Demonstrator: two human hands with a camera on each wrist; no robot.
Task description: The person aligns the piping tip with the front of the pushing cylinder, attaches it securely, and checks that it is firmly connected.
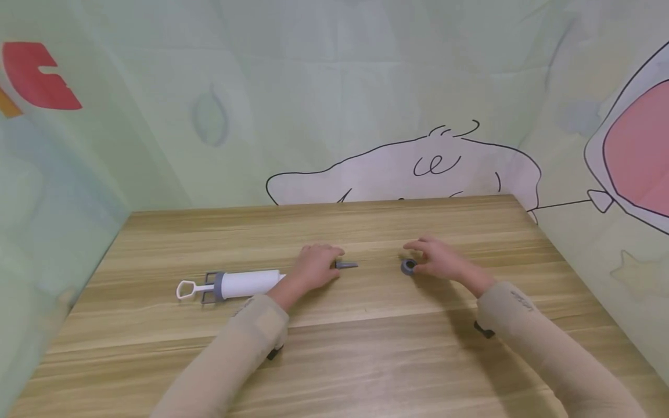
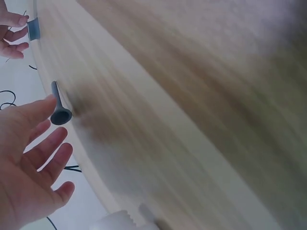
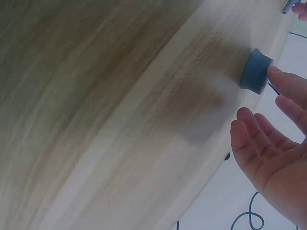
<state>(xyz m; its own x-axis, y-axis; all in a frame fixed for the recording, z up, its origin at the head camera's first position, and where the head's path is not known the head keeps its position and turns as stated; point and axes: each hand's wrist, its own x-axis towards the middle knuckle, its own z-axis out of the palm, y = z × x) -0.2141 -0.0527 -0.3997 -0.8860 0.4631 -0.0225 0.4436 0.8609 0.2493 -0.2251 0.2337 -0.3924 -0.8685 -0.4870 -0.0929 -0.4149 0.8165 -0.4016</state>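
Left hand: my left hand (image 1: 315, 267) is around the wide end of the nozzle, fingers spread rather than curled, thumb at or just beside it; I see no pinch.
Nozzle: the grey nozzle (image 1: 346, 265) points towards the right hand, near the middle of the wooden table (image 1: 392, 360).
Right hand: my right hand (image 1: 441, 258) has its thumb against the ring, with the other fingers held apart, so nothing is gripped.
Ring: the blue-grey ring (image 3: 255, 72) is well apart from the nozzle, further to my right, its hole visible from the head camera.
White tube: the white tube (image 1: 251, 284) lies to the left, its pull handle (image 1: 186, 289) facing away from the hands; my left forearm hides part of its far end.
Step in hand: I judge both hands are at contact with the two small parts, neither secured.
Next move: I think firm holds would call for each thumb and forefinger to close on opposite sides, lightly, since small rounded parts like these could roll or slip.
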